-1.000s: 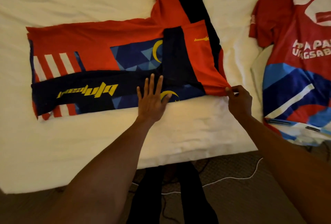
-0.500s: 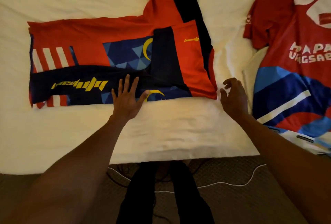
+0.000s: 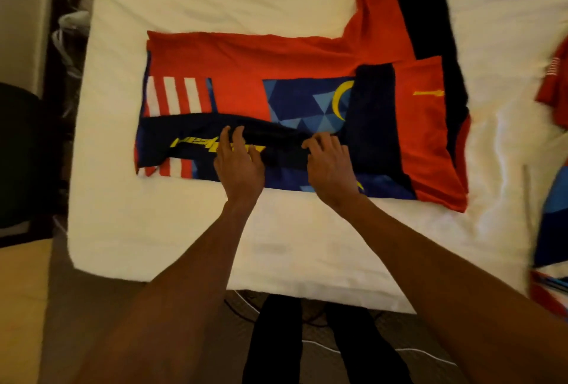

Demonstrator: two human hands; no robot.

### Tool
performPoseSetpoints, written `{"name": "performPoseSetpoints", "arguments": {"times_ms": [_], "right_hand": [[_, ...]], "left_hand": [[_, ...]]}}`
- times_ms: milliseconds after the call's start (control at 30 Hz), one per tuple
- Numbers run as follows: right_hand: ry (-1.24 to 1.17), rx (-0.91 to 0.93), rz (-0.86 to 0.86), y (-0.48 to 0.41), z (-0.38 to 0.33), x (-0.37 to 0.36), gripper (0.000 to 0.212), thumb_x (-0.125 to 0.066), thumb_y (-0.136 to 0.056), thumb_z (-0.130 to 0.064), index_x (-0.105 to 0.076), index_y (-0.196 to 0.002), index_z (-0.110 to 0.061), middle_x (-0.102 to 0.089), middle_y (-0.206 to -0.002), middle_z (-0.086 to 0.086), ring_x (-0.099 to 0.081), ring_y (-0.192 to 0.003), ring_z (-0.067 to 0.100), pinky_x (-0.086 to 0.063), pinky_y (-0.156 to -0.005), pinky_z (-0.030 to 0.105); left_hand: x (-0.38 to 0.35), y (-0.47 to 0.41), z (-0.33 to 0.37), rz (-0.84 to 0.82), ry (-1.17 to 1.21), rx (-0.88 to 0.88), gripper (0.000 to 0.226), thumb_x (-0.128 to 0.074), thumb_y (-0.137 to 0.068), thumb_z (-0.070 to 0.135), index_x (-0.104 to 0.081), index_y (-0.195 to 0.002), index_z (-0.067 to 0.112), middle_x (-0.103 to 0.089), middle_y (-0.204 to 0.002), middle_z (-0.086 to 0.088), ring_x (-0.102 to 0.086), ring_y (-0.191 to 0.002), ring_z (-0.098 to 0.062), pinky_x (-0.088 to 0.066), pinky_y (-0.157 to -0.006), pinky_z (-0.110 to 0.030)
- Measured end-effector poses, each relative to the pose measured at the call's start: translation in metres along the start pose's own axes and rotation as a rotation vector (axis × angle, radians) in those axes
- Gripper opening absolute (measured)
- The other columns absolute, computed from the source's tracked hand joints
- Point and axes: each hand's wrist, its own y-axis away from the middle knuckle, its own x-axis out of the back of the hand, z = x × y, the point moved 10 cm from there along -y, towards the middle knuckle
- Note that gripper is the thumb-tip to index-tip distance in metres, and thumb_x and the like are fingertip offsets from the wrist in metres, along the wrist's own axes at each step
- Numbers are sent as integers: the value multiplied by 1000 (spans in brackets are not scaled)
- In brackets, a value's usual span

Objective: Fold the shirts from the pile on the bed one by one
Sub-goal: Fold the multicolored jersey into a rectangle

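Note:
A red, navy and blue jersey point(image 3: 239, 76) lies flat across the white bed point(image 3: 184, 230), its near side folded over into a dark band with yellow lettering. One sleeve is folded onto the body at the right and the other sticks out toward the far side. My left hand point(image 3: 239, 165) and my right hand point(image 3: 332, 168) sit side by side on that dark band. Their fingers curl over its far edge and pinch the fabric, which bunches into a ridge between them.
Another red, blue and white shirt point(image 3: 556, 100) lies at the bed's right edge, mostly out of frame. My legs point(image 3: 273, 337) stand at the near edge over a white cable point(image 3: 415, 351) on the floor. A dark chair point(image 3: 18, 153) stands to the left.
My right hand let go of the shirt's right hem corner and moved left onto the dark folded band. My left hand went from pressing flat to taking hold of the band's edge.

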Motion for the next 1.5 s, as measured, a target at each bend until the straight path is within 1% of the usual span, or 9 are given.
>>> {"name": "performPoseSetpoints", "arguments": {"times_ms": [233,300,433,700,900,1067,1233,1400,1500], "right_hand": [[-39,210,-182,-10,-79,-78,29,-70,-86,-31,-66,-108,-14,-60,-106,10,-56,-89,33,-44,-68,42],[0,203,-175,-7,-76,-82,14,-61,-89,-26,-66,-98,-17,-60,-94,7,-57,-79,32,-40,-62,39],[63,275,-205,-2,-81,-77,27,-38,-93,-30,-64,-95,-22,-58,-86,0,-56,-71,27,-36,-62,37],[37,225,-141,-28,-97,-55,19,-49,-97,-34,-58,-105,-19,-52,-101,1,-48,-86,21,-35,-72,34],[46,201,-164,-63,-152,-73,27,-58,-94,-30,-55,-118,-18,-53,-114,4,-51,-97,24,-45,-80,39],[91,191,-237,-77,-179,-94,34,-56,-95,-37,-54,-122,-17,-54,-118,6,-51,-101,25,-45,-83,41],[138,174,-276,-74,-173,-105,38,-56,-95,-38,-53,-124,-15,-51,-122,7,-51,-104,26,-47,-83,40],[178,136,-206,-69,-159,-97,49,-64,-90,-44,-54,-127,-14,-49,-128,10,-51,-111,28,-44,-88,40],[157,74,-197,-63,-148,-96,58,-61,-91,-49,-50,-136,-13,-44,-143,11,-45,-128,31,-42,-100,47]], "left_hand": [[3,-40,-119,-283,-253,-131,68,-28,-101,63,-10,-159,34,0,-168,-3,0,-154,-28,-9,-119,-58],[9,-40,-136,-305,-253,-152,77,-31,-96,73,-6,-159,37,3,-168,0,3,-155,-26,-9,-120,-57],[26,-58,-155,-291,-197,-84,92,-40,-85,83,-12,-159,35,-2,-168,-2,2,-155,-26,-4,-121,-50],[86,-93,-197,93,-24,204,39,-50,-99,25,-50,-137,14,-51,-140,-12,-47,-127,-32,-44,-97,-49],[91,-100,-233,-3,-38,404,42,-53,-98,51,-62,-121,17,-63,-120,-9,-53,-116,-30,-39,-93,-47],[109,-113,-233,62,24,380,32,-59,-98,43,-72,-116,21,-73,-110,-4,-63,-106,-28,-33,-85,-37],[115,-131,-226,93,28,299,37,-55,-99,45,-71,-122,21,-74,-113,-7,-66,-105,-30,-49,-91,-44],[108,-141,-210,65,-223,174,44,-53,-100,41,-50,-141,27,-49,-142,-6,-44,-130,-29,-39,-99,-50],[87,-127,-162,36,-176,-109,48,-45,-104,38,-41,-148,21,-36,-155,-12,-34,-143,-30,-33,-113,-53]]}}
